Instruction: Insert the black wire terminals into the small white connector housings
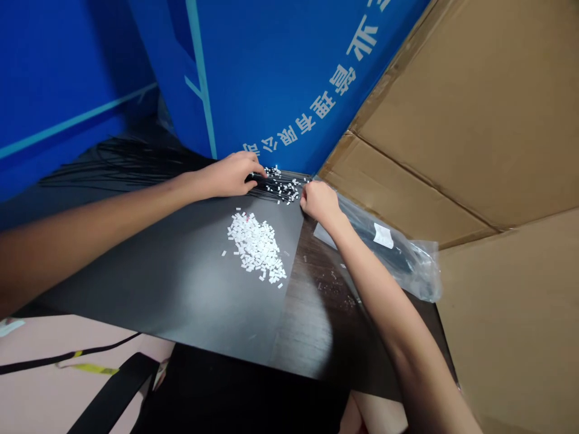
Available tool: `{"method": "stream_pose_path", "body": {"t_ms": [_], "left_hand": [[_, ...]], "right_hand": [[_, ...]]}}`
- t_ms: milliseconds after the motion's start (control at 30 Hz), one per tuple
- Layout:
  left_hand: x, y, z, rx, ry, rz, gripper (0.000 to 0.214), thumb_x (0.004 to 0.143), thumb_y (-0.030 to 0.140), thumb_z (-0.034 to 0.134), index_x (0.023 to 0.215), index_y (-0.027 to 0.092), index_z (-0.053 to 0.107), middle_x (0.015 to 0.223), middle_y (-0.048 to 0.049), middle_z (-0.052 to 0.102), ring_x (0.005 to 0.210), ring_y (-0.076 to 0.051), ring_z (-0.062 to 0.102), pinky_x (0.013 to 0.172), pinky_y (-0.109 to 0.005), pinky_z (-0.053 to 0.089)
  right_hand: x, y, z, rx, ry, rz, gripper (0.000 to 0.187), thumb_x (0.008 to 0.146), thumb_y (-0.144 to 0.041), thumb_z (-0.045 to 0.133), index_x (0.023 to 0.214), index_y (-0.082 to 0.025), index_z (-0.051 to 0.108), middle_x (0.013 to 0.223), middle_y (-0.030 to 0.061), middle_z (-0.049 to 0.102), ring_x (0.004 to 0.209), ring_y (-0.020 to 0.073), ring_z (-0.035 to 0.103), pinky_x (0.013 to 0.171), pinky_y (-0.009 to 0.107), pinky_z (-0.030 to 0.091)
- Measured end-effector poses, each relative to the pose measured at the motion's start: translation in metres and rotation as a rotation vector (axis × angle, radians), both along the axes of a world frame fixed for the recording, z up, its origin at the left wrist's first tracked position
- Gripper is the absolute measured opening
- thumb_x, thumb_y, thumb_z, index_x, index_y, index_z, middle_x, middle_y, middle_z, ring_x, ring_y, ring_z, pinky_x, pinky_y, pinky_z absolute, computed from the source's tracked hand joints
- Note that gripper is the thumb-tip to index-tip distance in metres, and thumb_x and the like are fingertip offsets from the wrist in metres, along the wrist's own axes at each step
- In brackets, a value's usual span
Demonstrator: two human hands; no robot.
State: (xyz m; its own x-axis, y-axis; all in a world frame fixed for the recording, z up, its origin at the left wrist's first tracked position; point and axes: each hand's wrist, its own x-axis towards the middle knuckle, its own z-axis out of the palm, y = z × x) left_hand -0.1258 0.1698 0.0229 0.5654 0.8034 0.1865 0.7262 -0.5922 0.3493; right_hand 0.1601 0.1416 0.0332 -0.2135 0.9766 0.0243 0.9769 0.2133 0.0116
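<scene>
A bundle of thin black wires (271,191) lies along the back of the dark table, with small white tags at the right-hand ends. My left hand (231,175) is over this bundle, thumb and forefinger apart and curved beside the tags; its other fingers are partly hidden. Just past the tagged ends, my right hand (320,202) is closed with its fingers curled in; whatever it pinches is too small to make out. Nearer to me, a loose pile of small white rectangular pieces (257,246) is spread on the dark grey sheet.
A clear plastic bag (407,265) with dark contents and a white label lies behind my right forearm. Tiny clear bits (335,286) are scattered on the brown wood-look surface (303,325). Blue panels (271,72) stand behind; cardboard (493,108) walls the right side.
</scene>
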Motion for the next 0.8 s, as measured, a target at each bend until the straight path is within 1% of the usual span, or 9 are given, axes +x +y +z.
{"method": "stream_pose_path", "body": {"t_ms": [133,200,267,333,400,467,600,733,800], "left_hand": [[-0.003,-0.026,0.029,-0.151,0.078,-0.120,0.028,0.097,0.037,0.074,0.110,0.021,0.093,0.110,-0.0110,0.086,0.097,-0.028,0.075,0.096,-0.038,0.056],[-0.006,-0.047,0.043,-0.244,0.132,-0.157,0.016,0.092,0.035,0.080,0.091,0.024,0.090,0.089,-0.0063,0.085,0.081,-0.025,0.072,0.081,-0.034,0.051],[-0.010,-0.073,0.048,-0.340,0.164,-0.168,0.012,0.090,0.033,0.083,0.082,0.025,0.086,0.077,-0.0040,0.081,0.072,-0.023,0.070,0.072,-0.033,0.046],[-0.015,-0.102,0.043,-0.390,0.113,-0.158,0.012,0.090,0.031,0.083,0.079,0.026,0.084,0.073,-0.0022,0.079,0.065,-0.021,0.068,0.065,-0.032,0.044],[-0.020,-0.127,0.028,-0.374,0.014,-0.091,0.007,0.088,0.029,0.083,0.081,0.026,0.082,0.073,-0.0012,0.079,0.063,-0.021,0.068,0.062,-0.031,0.043],[-0.023,-0.145,0.010,-0.369,-0.043,-0.023,0.008,0.079,0.032,0.089,0.080,0.026,0.084,0.076,-0.0037,0.081,0.064,-0.022,0.070,0.060,-0.031,0.043],[-0.023,-0.159,-0.013,-0.347,-0.092,0.007,0.012,0.087,0.030,0.078,0.080,0.025,0.087,0.082,-0.0083,0.084,0.069,-0.024,0.072,0.069,-0.033,0.047],[-0.022,-0.164,-0.016,-0.304,-0.115,0.018,0.018,0.090,0.028,0.073,0.079,0.025,0.086,0.085,-0.0095,0.085,0.073,-0.024,0.073,0.072,-0.036,0.047],[-0.022,-0.167,-0.017,-0.276,-0.126,0.029,0.018,0.093,0.029,0.071,0.082,0.026,0.086,0.085,-0.0086,0.083,0.074,-0.024,0.072,0.072,-0.036,0.046]], "right_hand": [[0.002,0.001,0.000,0.047,0.038,-0.049,0.033,0.117,-0.042,0.082,0.139,-0.017,0.080,0.143,0.0127,0.081,0.127,0.0293,0.081,0.112,0.053,0.070],[0.002,0.003,0.002,0.071,0.071,-0.080,0.031,0.117,-0.042,0.082,0.135,-0.017,0.081,0.138,0.0117,0.082,0.124,0.0283,0.082,0.111,0.052,0.070],[0.003,0.004,0.004,0.099,0.109,-0.106,0.028,0.118,-0.042,0.081,0.131,-0.017,0.081,0.134,0.0108,0.083,0.122,0.0274,0.081,0.111,0.051,0.070],[0.002,0.004,0.006,0.126,0.149,-0.120,0.024,0.118,-0.040,0.080,0.125,-0.017,0.082,0.130,0.0098,0.083,0.121,0.0270,0.081,0.112,0.051,0.068],[0.001,0.004,0.007,0.150,0.190,-0.119,0.016,0.117,-0.031,0.076,0.119,-0.016,0.084,0.124,0.0118,0.085,0.119,0.0284,0.080,0.110,0.050,0.067],[0.000,0.003,0.008,0.173,0.231,-0.109,0.018,0.115,-0.019,0.069,0.114,-0.015,0.086,0.119,0.0173,0.086,0.116,0.0321,0.080,0.107,0.049,0.065],[-0.001,0.005,0.016,0.251,0.306,-0.097,0.034,0.115,-0.013,0.052,0.124,-0.013,0.085,0.123,0.0230,0.086,0.117,0.0367,0.079,0.103,0.049,0.060],[0.005,0.012,0.036,0.344,0.374,-0.077,0.040,0.122,-0.015,0.040,0.141,-0.017,0.076,0.126,0.0188,0.085,0.119,0.0314,0.079,0.105,0.045,0.058],[0.010,0.016,0.049,0.430,0.472,-0.027,0.037,0.123,-0.015,0.041,0.141,-0.020,0.073,0.127,0.0153,0.085,0.118,0.0273,0.079,0.106,0.042,0.058]]}}
